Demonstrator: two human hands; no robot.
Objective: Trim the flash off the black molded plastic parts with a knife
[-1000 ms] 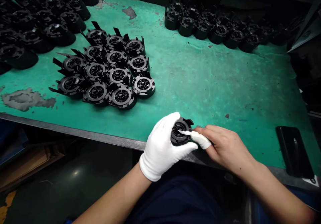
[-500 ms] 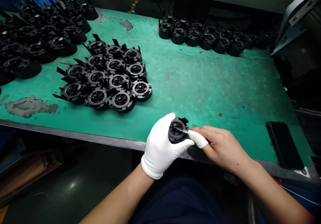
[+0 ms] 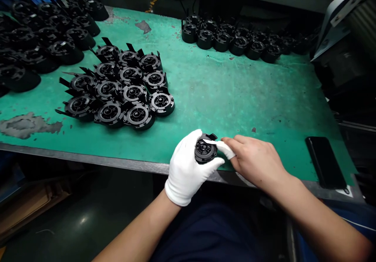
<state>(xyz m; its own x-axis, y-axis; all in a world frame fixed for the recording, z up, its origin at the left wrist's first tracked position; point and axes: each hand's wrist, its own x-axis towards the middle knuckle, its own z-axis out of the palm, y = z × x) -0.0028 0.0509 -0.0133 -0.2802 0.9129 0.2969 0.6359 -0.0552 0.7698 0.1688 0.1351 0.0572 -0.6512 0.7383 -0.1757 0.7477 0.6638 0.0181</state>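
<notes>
My left hand (image 3: 186,166), in a white glove, grips a round black plastic part (image 3: 205,149) by its side at the table's front edge. The part's ringed face is turned up, with a tab at its top. My right hand (image 3: 252,156), bare but for a white cover on one finger, pinches a small thin blade-like tool (image 3: 210,141). The tool's pale tip lies over the upper face of the part; whether it touches cannot be made out.
Several similar black parts stand in a group (image 3: 131,93) left of my hands, more at the far left (image 3: 63,50) and in rows at the back (image 3: 221,40). A black phone (image 3: 326,162) lies on the green table (image 3: 235,93) at right.
The tool in my right hand has shifted up and left across the part's face and now lies flatter. The whole view has moved slightly, with the table's things further left.
</notes>
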